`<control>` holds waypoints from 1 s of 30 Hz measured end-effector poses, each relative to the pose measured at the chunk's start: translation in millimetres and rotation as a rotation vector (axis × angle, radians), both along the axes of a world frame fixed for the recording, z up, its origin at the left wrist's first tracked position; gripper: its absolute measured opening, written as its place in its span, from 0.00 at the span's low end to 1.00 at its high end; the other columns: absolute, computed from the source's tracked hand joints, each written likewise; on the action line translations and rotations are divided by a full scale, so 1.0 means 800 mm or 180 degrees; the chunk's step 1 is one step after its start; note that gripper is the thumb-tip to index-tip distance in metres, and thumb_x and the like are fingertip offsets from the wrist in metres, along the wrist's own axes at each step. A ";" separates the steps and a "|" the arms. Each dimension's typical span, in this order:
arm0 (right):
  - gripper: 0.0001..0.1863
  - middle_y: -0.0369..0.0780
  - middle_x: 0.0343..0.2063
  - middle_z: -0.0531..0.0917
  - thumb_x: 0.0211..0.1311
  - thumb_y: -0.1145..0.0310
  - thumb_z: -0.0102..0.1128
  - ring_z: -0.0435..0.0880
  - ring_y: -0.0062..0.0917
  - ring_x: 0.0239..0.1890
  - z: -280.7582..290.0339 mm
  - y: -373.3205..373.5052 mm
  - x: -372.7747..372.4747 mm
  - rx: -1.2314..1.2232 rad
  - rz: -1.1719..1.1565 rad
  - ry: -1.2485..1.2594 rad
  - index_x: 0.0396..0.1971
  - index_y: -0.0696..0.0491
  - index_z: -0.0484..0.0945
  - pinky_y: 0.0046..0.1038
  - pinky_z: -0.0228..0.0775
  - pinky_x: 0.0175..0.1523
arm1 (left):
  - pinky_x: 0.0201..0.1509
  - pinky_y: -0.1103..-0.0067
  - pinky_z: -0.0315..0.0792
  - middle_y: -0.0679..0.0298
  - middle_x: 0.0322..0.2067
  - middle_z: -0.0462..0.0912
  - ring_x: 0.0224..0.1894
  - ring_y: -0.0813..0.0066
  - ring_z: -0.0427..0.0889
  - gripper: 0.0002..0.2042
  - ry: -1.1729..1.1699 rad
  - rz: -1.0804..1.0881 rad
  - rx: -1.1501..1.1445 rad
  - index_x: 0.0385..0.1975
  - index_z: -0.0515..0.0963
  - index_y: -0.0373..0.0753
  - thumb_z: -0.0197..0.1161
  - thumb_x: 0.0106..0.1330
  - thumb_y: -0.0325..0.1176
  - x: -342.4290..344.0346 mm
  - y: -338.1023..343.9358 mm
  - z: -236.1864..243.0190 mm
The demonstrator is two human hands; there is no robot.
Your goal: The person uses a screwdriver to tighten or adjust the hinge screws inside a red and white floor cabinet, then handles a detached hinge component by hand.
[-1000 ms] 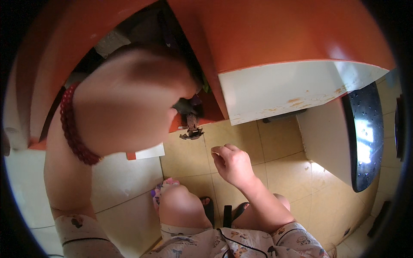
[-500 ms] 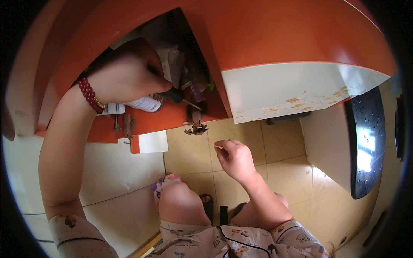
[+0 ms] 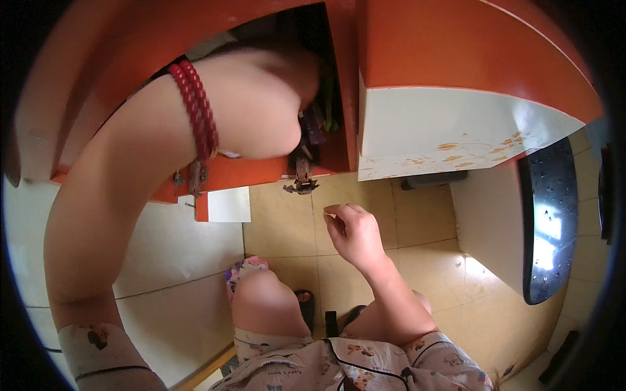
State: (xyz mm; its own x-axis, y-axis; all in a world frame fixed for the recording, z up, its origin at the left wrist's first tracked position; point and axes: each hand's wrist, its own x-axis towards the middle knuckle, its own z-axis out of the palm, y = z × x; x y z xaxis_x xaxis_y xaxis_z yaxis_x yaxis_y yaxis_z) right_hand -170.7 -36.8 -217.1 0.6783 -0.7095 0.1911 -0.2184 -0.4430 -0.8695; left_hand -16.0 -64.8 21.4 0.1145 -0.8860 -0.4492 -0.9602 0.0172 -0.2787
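Yellow-tiled floor [image 3: 352, 218] below, orange cab. [image 3: 430, 49] above, open compt. [image 3: 336, 153] facing you. Your L hand [image 3: 261, 101], w/ red bead bracelet [image 3: 195, 107] on wrist, is inside compt.; fingers hidden, can't tell grip. Purple item [image 3: 314, 128] in compt., just R of that hand; rusty hinge [image 3: 302, 173] at front edge. Your R hand [image 3: 355, 234] hangs over floor, fingers curled toward thumb; can't tell if holding anything.

Illum.: moderate, uneven. Cab. interior [image 3: 312, 26]: dark, low detail. Glare: strong, glossy blk top [image 3: 554, 221], R side; bright patch on adj. floor [image 3: 481, 266]. L hand [image 3: 261, 101]: slight motion blur, far end shaded. Fisheye dist.; blk vignette at periph.
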 end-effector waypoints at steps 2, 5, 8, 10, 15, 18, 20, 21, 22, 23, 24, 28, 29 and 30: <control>0.04 0.42 0.17 0.74 0.47 0.75 0.56 0.74 0.28 0.18 0.003 0.001 0.003 0.0191 0.0021 -0.0141 0.25 0.57 0.76 0.24 0.67 0.24 | 0.42 0.77 0.68 0.55 0.31 0.77 0.35 0.65 0.76 0.13 0.0024 0.0194 0.0269 0.33 0.75 0.37 0.55 0.51 0.36 0.024 -0.005 -0.014; 0.04 0.43 0.18 0.75 0.47 0.74 0.56 0.74 0.27 0.18 0.019 0.006 0.004 0.0472 -0.0060 -0.0297 0.25 0.58 0.76 0.23 0.67 0.24 | 0.42 0.76 0.68 0.54 0.31 0.76 0.34 0.63 0.75 0.14 0.0435 0.1299 0.0388 0.32 0.74 0.35 0.54 0.51 0.39 0.008 -0.009 0.000; 0.05 0.41 0.19 0.76 0.50 0.73 0.55 0.75 0.25 0.17 0.040 0.024 0.012 0.0735 -0.0200 -0.0561 0.25 0.59 0.76 0.23 0.67 0.22 | 0.31 0.72 0.70 0.50 0.24 0.75 0.29 0.60 0.76 0.08 0.0395 -0.0406 -0.0934 0.19 0.75 0.33 0.53 0.40 0.29 -0.006 0.026 -0.015; 0.08 0.39 0.22 0.78 0.55 0.69 0.51 0.76 0.22 0.19 0.054 0.036 0.018 0.2503 0.0106 -0.0796 0.27 0.58 0.75 0.21 0.69 0.25 | 0.28 0.72 0.70 0.54 0.20 0.75 0.26 0.60 0.76 0.04 0.0249 -0.0997 -0.1068 0.14 0.73 0.34 0.54 0.37 0.27 -0.014 0.026 -0.013; 0.18 0.37 0.39 0.75 0.60 0.55 0.43 0.74 0.21 0.41 0.090 0.047 0.074 0.5908 0.0752 -0.3104 0.43 0.51 0.68 0.23 0.65 0.48 | 0.28 0.72 0.70 0.57 0.17 0.74 0.24 0.62 0.75 0.03 0.0047 -0.1383 -0.0007 0.13 0.73 0.36 0.56 0.39 0.28 -0.011 0.031 0.004; 0.18 0.35 0.42 0.73 0.59 0.55 0.44 0.70 0.21 0.48 0.105 0.036 0.108 0.6167 0.0922 -0.4724 0.44 0.50 0.66 0.26 0.59 0.55 | 0.27 0.72 0.70 0.57 0.17 0.74 0.25 0.62 0.75 0.03 0.0246 -0.1704 0.0013 0.15 0.73 0.35 0.56 0.40 0.27 -0.009 0.021 -0.001; 0.16 0.32 0.43 0.73 0.59 0.57 0.45 0.69 0.21 0.49 0.095 0.035 0.115 0.6602 0.1292 -0.5307 0.43 0.49 0.67 0.26 0.56 0.57 | 0.29 0.71 0.69 0.56 0.18 0.74 0.26 0.61 0.75 0.05 0.0317 -0.0895 0.0415 0.18 0.74 0.35 0.56 0.41 0.28 -0.007 0.013 0.001; 0.16 0.32 0.43 0.73 0.58 0.57 0.46 0.69 0.21 0.49 0.103 0.034 0.117 0.6660 0.1153 -0.5272 0.43 0.49 0.67 0.26 0.56 0.57 | 0.31 0.70 0.69 0.55 0.20 0.75 0.28 0.59 0.74 0.07 0.0513 -0.0829 0.0112 0.21 0.74 0.35 0.56 0.43 0.30 0.001 0.019 -0.002; 0.14 0.30 0.41 0.74 0.57 0.59 0.48 0.69 0.19 0.48 0.112 0.032 0.113 0.6499 0.1471 -0.5192 0.42 0.47 0.67 0.25 0.56 0.56 | 0.32 0.69 0.69 0.55 0.21 0.75 0.28 0.58 0.74 0.08 0.0615 -0.0760 -0.0043 0.21 0.74 0.35 0.56 0.44 0.32 0.006 0.026 -0.005; 0.13 0.30 0.41 0.73 0.57 0.60 0.49 0.68 0.19 0.49 0.113 0.033 0.118 0.6631 0.1397 -0.5048 0.41 0.46 0.67 0.24 0.55 0.56 | 0.33 0.69 0.68 0.55 0.21 0.75 0.29 0.58 0.74 0.08 0.0696 -0.0267 -0.0085 0.21 0.74 0.35 0.56 0.45 0.33 0.011 0.031 -0.005; 0.12 0.29 0.40 0.73 0.57 0.61 0.50 0.68 0.19 0.49 0.115 0.038 0.126 0.6777 0.1323 -0.4893 0.41 0.45 0.67 0.24 0.55 0.56 | 0.34 0.68 0.68 0.54 0.21 0.75 0.29 0.57 0.75 0.09 0.0770 0.0239 -0.0122 0.21 0.74 0.34 0.56 0.45 0.34 0.013 0.036 -0.004; 0.12 0.27 0.43 0.70 0.57 0.64 0.50 0.65 0.17 0.51 0.119 0.035 0.128 0.6884 0.1223 -0.5074 0.42 0.43 0.65 0.23 0.54 0.56 | 0.29 0.72 0.68 0.57 0.18 0.74 0.25 0.64 0.74 0.09 0.0322 0.0007 -0.1802 0.20 0.74 0.34 0.56 0.47 0.34 0.014 0.042 -0.029; 0.12 0.27 0.42 0.70 0.57 0.65 0.49 0.66 0.17 0.49 0.123 0.030 0.127 0.6908 0.1161 -0.4937 0.42 0.44 0.64 0.23 0.54 0.57 | 0.25 0.75 0.66 0.60 0.16 0.73 0.23 0.68 0.73 0.08 0.1013 0.1325 -0.1147 0.19 0.73 0.34 0.56 0.47 0.34 0.018 0.032 -0.020; 0.12 0.27 0.42 0.70 0.57 0.65 0.49 0.66 0.17 0.49 0.121 0.029 0.127 0.6895 0.1155 -0.4942 0.42 0.44 0.64 0.23 0.54 0.57 | 0.21 0.77 0.65 0.62 0.15 0.71 0.20 0.72 0.71 0.08 0.1707 0.2600 -0.0430 0.19 0.72 0.34 0.56 0.47 0.33 0.019 0.019 -0.015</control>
State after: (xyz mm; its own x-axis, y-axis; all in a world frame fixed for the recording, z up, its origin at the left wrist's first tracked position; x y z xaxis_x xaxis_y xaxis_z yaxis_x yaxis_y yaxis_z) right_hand -68.9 -13.8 -120.2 0.8851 -0.4653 0.0011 0.3844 0.7325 0.5619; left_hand -0.9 -49.2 9.4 0.5248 -0.6730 -0.5213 -0.6626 -0.7074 0.2462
